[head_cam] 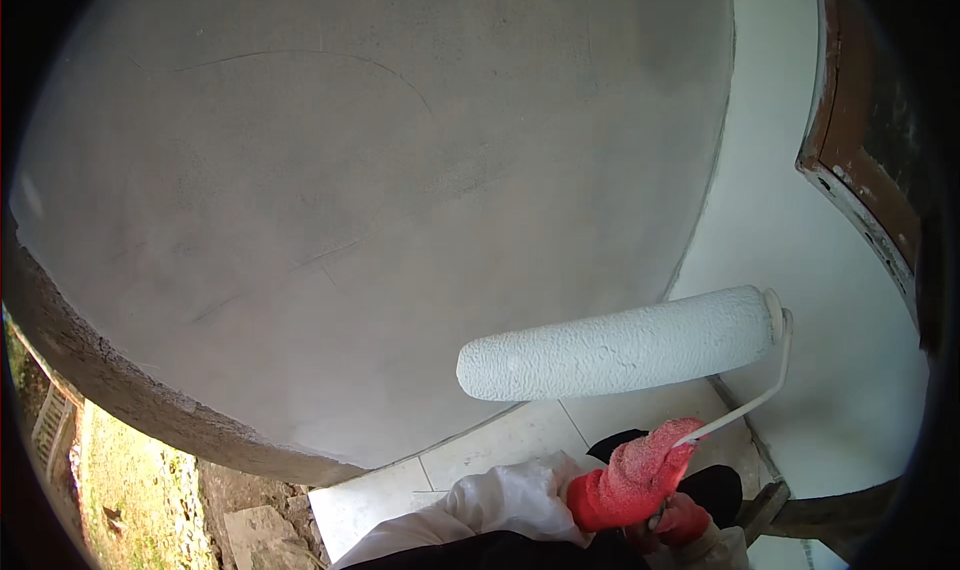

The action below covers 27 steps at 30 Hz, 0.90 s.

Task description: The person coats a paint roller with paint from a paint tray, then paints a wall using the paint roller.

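Note:
A paint roller [615, 349] with a thick, textured white cover is held up in front of the grey plastered wall [360, 180]. Its cover lies almost level, and the pale wire frame [757, 405] bends down from the right end. My left hand [637, 476], in a red glove with a white sleeve behind it, is closed around the roller's handle. Lower down and partly hidden, my right hand [686, 521], also red-gloved, grips the lower part of the handle. Whether the cover touches the wall cannot be made out.
A white-painted wall [757, 217] meets the grey one at a corner on the right. It holds a brown wooden frame [840, 120]. Pale floor tiles [510, 442] lie below. A wooden piece [817, 514] stands at lower right. Beyond the rough wall edge [150, 397] is sunlit ground [142, 480].

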Each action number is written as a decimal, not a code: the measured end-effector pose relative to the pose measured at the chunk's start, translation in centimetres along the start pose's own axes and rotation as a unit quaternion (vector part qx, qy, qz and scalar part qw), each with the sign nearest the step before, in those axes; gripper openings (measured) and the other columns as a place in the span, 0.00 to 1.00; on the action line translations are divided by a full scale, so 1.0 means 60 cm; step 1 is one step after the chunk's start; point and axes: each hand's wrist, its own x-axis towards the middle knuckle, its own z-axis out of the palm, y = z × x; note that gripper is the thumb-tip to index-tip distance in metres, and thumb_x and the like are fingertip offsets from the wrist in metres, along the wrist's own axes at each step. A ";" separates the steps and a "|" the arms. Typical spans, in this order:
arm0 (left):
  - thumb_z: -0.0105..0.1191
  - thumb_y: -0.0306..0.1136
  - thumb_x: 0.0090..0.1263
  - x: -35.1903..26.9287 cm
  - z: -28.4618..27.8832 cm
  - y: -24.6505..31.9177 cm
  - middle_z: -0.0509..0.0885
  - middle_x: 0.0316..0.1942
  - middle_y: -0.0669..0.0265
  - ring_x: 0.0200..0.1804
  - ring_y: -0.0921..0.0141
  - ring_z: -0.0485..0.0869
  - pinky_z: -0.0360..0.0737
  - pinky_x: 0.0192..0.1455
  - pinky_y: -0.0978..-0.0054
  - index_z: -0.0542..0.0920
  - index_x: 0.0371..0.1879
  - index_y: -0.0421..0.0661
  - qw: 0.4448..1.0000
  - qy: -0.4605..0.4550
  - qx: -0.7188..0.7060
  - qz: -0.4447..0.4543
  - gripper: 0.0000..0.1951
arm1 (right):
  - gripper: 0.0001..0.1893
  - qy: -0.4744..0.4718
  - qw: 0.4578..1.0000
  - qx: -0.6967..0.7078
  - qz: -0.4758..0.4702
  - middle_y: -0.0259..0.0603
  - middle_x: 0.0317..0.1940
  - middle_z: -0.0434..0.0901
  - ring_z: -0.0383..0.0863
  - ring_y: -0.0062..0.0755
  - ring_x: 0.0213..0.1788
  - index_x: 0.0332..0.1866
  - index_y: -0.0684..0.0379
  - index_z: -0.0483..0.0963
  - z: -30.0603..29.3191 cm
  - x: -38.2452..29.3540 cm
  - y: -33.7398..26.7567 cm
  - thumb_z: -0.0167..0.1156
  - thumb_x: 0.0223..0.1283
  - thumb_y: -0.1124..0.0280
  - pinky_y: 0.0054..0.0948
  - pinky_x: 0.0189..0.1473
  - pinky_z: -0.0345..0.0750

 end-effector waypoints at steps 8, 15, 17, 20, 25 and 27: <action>0.41 0.35 0.76 0.050 -0.082 0.046 0.73 0.16 0.70 0.15 0.78 0.74 0.70 0.20 0.78 0.74 0.45 0.46 0.944 0.296 0.144 0.007 0.09 | 0.10 0.213 0.896 -0.320 -0.221 0.44 0.26 0.79 0.81 0.31 0.28 0.42 0.63 0.71 0.128 0.107 -0.112 0.57 0.56 0.73 0.30 0.33 0.76; 0.41 0.35 0.76 0.111 -0.160 0.103 0.71 0.13 0.71 0.13 0.79 0.70 0.68 0.18 0.80 0.74 0.44 0.45 0.933 0.343 0.101 -0.052 0.10 | 0.09 0.159 0.944 -0.237 -0.167 0.42 0.23 0.76 0.75 0.29 0.25 0.39 0.64 0.70 0.121 0.207 -0.164 0.53 0.62 0.68 0.31 0.32 0.72; 0.39 0.36 0.76 0.107 -0.167 0.074 0.70 0.12 0.72 0.13 0.79 0.70 0.67 0.17 0.79 0.74 0.43 0.44 0.935 0.336 0.087 -0.069 0.11 | 0.09 0.164 0.953 -0.219 -0.130 0.42 0.22 0.75 0.73 0.28 0.24 0.37 0.64 0.70 0.116 0.208 -0.147 0.53 0.62 0.68 0.32 0.31 0.71; 0.38 0.37 0.77 0.062 -0.161 -0.007 0.70 0.14 0.71 0.13 0.77 0.71 0.69 0.18 0.79 0.73 0.45 0.44 0.939 0.323 0.017 -0.112 0.11 | 0.10 0.159 0.929 -0.319 -0.102 0.48 0.20 0.74 0.75 0.41 0.23 0.35 0.64 0.69 0.113 0.195 -0.097 0.54 0.62 0.66 0.35 0.30 0.71; 0.39 0.40 0.76 -0.007 -0.118 -0.180 0.72 0.18 0.68 0.14 0.75 0.73 0.74 0.19 0.76 0.72 0.44 0.46 0.914 0.326 -0.152 -0.188 0.12 | 0.13 0.194 0.917 -0.348 -0.030 0.54 0.23 0.74 0.74 0.56 0.27 0.36 0.64 0.70 0.081 0.179 0.034 0.56 0.60 0.62 0.40 0.32 0.71; 0.38 0.40 0.76 -0.025 -0.110 -0.228 0.71 0.19 0.66 0.14 0.73 0.73 0.74 0.17 0.74 0.71 0.42 0.45 0.884 0.330 -0.152 -0.294 0.12 | 0.15 0.217 0.917 -0.334 0.028 0.54 0.25 0.75 0.74 0.57 0.30 0.37 0.64 0.71 0.077 0.179 0.064 0.54 0.61 0.60 0.41 0.35 0.72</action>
